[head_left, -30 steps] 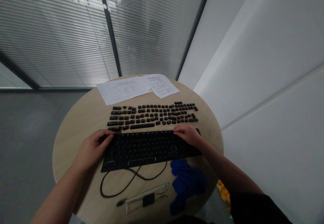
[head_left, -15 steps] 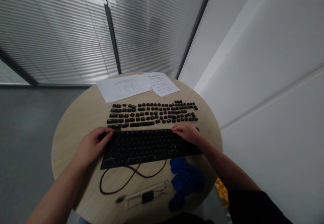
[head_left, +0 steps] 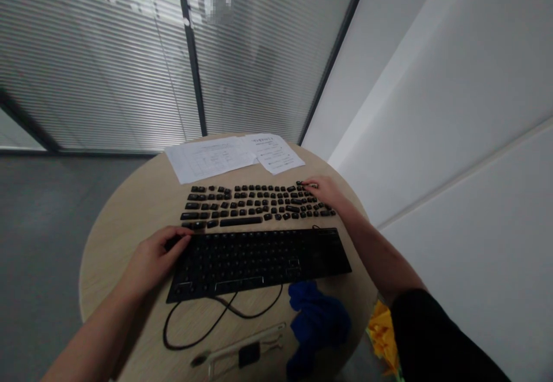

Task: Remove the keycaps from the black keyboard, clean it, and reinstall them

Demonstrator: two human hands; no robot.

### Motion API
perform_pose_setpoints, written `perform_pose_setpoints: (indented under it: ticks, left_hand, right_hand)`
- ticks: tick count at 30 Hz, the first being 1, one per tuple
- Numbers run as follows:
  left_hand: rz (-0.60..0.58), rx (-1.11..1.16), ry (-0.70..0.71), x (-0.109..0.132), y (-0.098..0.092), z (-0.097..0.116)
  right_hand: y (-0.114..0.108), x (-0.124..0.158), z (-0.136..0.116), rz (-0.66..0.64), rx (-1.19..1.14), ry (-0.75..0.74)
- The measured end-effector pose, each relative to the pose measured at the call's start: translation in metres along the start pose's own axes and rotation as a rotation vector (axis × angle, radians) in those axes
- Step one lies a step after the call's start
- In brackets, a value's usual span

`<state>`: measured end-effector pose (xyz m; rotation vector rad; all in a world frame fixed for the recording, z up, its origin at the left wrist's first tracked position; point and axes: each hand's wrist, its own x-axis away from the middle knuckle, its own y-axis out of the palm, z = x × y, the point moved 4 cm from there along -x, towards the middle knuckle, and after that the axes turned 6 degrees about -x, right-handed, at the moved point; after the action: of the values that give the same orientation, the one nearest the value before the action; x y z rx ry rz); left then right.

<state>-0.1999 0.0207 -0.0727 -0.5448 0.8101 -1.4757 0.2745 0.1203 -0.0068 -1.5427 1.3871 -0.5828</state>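
A black keyboard point(head_left: 322, 252) with its keycaps off lies at the middle of the round table. My left hand point(head_left: 158, 255) holds its upper left corner, thumb and fingers closed on the edge. Behind the keyboard, loose black keycaps point(head_left: 242, 203) are laid out in rows, with the long spacebar point(head_left: 241, 221) in the nearest row. My right hand point(head_left: 324, 191) reaches over the far right end of these rows, its fingertips together at a small keycap point(head_left: 299, 183). The fingertips partly hide the keycaps there.
A black cable point(head_left: 173, 346) loops in front of the keyboard. Near me lie a blue cloth-like bundle point(head_left: 319, 318), a brush point(head_left: 201, 359) and a wire keycap puller point(head_left: 249, 354). Printed papers point(head_left: 211, 157) lie at the table's far edge. A white wall point(head_left: 466, 157) stands close on the right.
My right hand has left the keyboard's far edge and moved away from me to the keycaps at the far right. The left hand stays at the keyboard's corner.
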Motion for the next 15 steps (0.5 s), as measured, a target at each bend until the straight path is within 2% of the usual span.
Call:
perform_pose_setpoints:
  ticks: [3,6,11,15]
  left_hand:
    - [0.009,0.011,0.011,0.000,0.000,-0.002]
    - [0.018,0.028,0.023,0.000,0.000,-0.003]
    - [0.002,0.039,0.041,-0.002,0.001,-0.005]
    - [-0.010,0.031,0.036,-0.002,0.000,-0.003]
  right_hand:
    - [-0.002,-0.042,0.025,-0.018,0.050,0.064]
    - [0.009,-0.067,0.040,-0.063,0.076,0.103]
    - [0.027,-0.079,0.048,-0.151,0.065,0.124]
    - [0.031,-0.082,0.044,-0.169,0.052,0.133]
